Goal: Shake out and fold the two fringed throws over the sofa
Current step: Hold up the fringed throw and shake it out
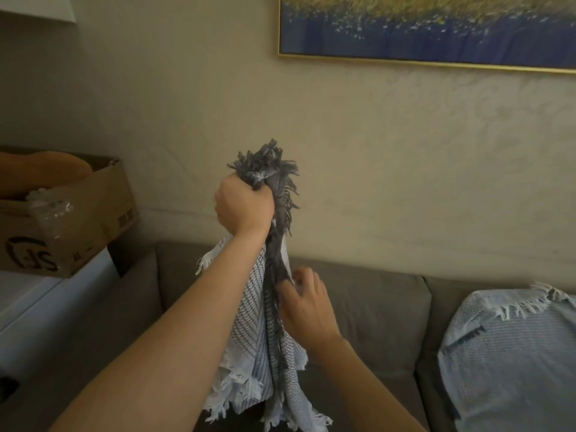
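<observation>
The left forearm rises from the near edge; the left hand is clenched round the bunched, grey-fringed top of a striped throw, which hangs in front of the sofa. The right hand touches its dark fringe lower down; whether it pinches, I cannot tell. The second throw, pale blue, lies on the sofa at right; a cardboard box sits far left.

Beige textured wall. Gold-framed blue and yellow painting at upper right. Grey sofa against wall. At left, open cardboard box on white surface. Dim, warm light.
</observation>
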`<act>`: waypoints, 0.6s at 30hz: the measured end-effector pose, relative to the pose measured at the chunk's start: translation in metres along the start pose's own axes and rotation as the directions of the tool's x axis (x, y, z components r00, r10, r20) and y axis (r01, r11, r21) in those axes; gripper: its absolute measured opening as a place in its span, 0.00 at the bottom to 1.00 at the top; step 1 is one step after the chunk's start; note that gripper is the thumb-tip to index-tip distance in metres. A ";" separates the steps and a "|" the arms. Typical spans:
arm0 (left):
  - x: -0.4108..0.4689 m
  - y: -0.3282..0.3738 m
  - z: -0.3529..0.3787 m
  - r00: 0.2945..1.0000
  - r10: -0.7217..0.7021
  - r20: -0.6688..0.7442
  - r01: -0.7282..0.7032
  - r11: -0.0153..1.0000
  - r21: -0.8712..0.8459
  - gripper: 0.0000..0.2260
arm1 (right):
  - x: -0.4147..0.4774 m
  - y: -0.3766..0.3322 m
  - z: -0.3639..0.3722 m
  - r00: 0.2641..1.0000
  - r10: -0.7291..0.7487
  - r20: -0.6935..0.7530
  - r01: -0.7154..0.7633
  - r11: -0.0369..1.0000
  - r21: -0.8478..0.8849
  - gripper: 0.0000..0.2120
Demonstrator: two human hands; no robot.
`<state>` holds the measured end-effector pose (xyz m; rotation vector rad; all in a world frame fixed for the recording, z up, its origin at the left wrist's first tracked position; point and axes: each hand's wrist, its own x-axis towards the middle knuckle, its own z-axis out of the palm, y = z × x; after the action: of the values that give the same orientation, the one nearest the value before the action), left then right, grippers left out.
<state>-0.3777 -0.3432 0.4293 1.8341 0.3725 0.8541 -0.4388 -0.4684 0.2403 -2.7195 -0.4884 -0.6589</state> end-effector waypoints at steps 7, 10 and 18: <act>-0.001 -0.002 -0.003 0.999 0.029 0.019 -0.028 1.000 -0.005 0.04 | 0.012 -0.029 0.014 0.912 0.409 0.025 -0.402 0.881 0.250 0.16; -0.001 0.000 -0.007 0.999 0.040 0.031 -0.039 0.999 -0.011 0.05 | 0.015 -0.030 0.017 0.861 0.509 -0.017 -0.471 0.808 0.353 0.08; 0.004 -0.003 -0.013 0.999 0.041 0.034 -0.041 0.999 -0.021 0.06 | 0.022 -0.015 0.022 0.855 0.518 -0.030 -0.458 0.781 0.424 0.05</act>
<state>-0.3838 -0.3302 0.4309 1.8409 0.3046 0.8506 -0.4182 -0.4412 0.2353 -2.2373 0.1242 -0.5306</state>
